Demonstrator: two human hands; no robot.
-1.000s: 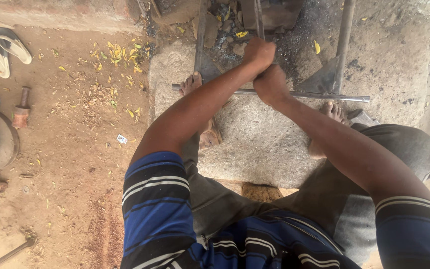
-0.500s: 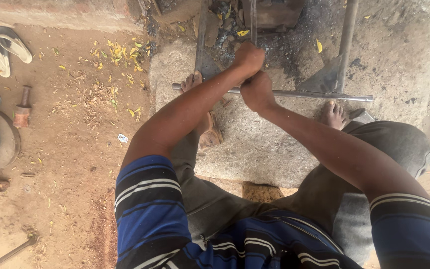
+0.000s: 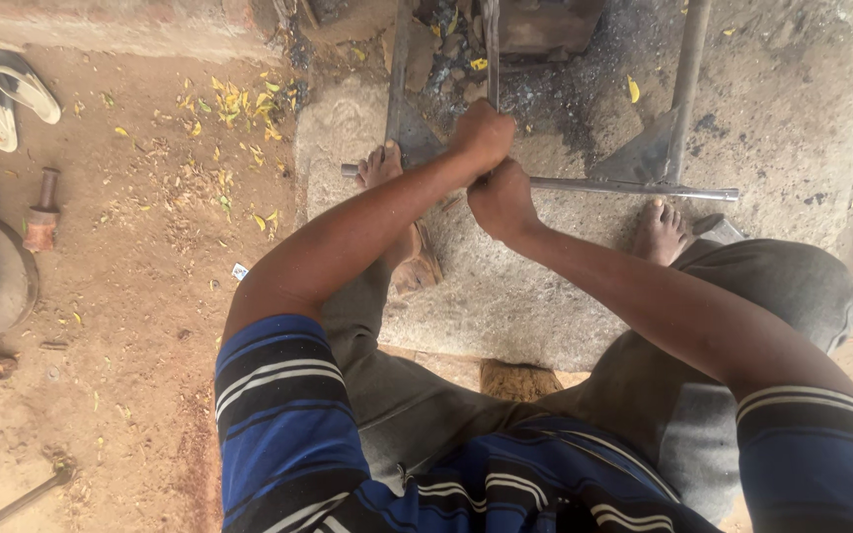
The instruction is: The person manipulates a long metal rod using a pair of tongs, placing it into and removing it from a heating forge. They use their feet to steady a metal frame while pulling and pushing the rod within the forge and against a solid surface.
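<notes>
Head view: left hand (image 3: 483, 133) and right hand (image 3: 502, 200) fisted around upright rod (image 3: 492, 49).

A flat stone slab (image 3: 505, 296) lies under the hands (image 3: 491, 163) on the dirt floor (image 3: 140, 296), with a thin metal rod (image 3: 634, 188) across it and both bare feet resting on it. Left of the hands, yellow leaves (image 3: 234, 104) scatter the dirt; farther left lie a pair of sandals (image 3: 7, 94), a small hammer (image 3: 41, 212) and a round metal disc (image 3: 17, 276).
</notes>
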